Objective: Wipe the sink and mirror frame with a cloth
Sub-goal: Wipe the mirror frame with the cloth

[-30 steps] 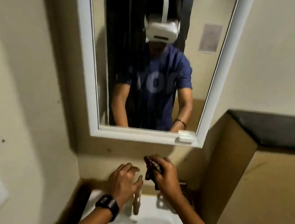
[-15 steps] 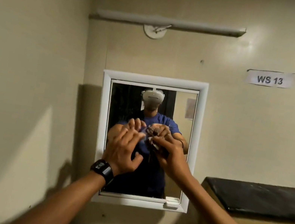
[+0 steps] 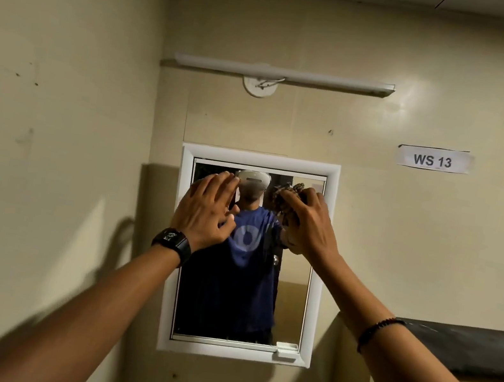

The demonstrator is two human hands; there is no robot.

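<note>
A mirror with a white frame hangs on the beige wall ahead. Both my arms are raised in front of its upper half. My right hand grips a dark patterned cloth, bunched up near the glass at the upper right, just below the top frame. My left hand is held up with fingers spread over the upper left of the glass, holding nothing; a black watch is on that wrist. The sink is out of view below.
A tube light fitting runs along the wall above the mirror. A paper label reading WS 13 is stuck to the right. A dark counter ledge juts out at the right. A small white soap tray sits at the mirror's lower right corner.
My view has swung up from the sink to the mirror. Both hands rose from the tap to the mirror's upper part, the right one carrying the cloth, and moved apart.
</note>
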